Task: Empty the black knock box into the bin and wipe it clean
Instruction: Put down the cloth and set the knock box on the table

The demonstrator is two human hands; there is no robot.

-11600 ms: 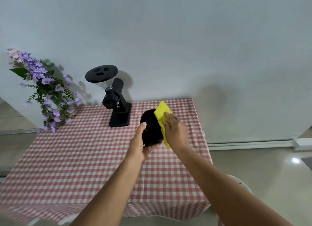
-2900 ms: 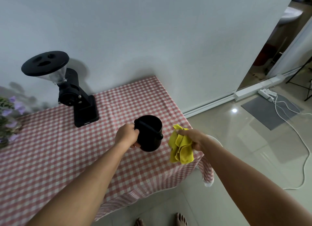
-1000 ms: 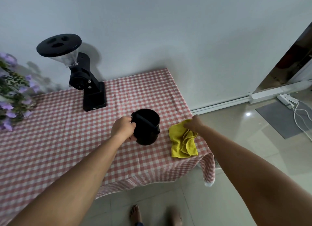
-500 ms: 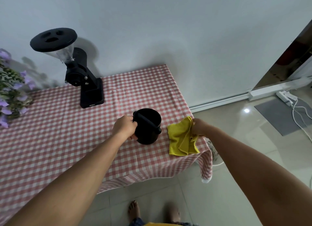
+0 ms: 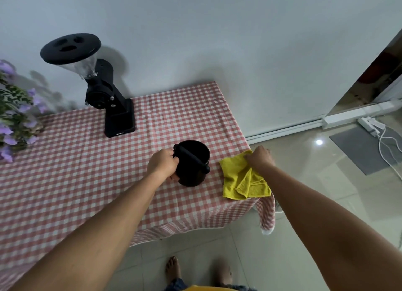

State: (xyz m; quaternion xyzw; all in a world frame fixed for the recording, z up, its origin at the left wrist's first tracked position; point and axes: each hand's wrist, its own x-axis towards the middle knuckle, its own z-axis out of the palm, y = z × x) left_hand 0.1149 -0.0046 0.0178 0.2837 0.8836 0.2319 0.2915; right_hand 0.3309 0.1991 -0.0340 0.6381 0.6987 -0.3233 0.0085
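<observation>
The black knock box (image 5: 192,163) stands upright on the red-and-white checked tablecloth (image 5: 76,182), its knock bar running across the open top. My left hand (image 5: 162,164) grips its left side. To the right, a yellow cloth (image 5: 241,179) lies crumpled on the table's front right corner. My right hand (image 5: 260,158) rests on the cloth's far edge, fingers curled onto it. The bin is not in view.
A black coffee grinder (image 5: 102,92) with a clear hopper stands at the back by the wall. Purple flowers (image 5: 15,114) sit at the far left. On the floor at right lie a grey mat (image 5: 367,149), a power strip and white cables. My bare feet show below.
The cloth has gone from hanging in my right hand to lying flatter on the table corner. The knock box stays in my left hand, standing on the table.
</observation>
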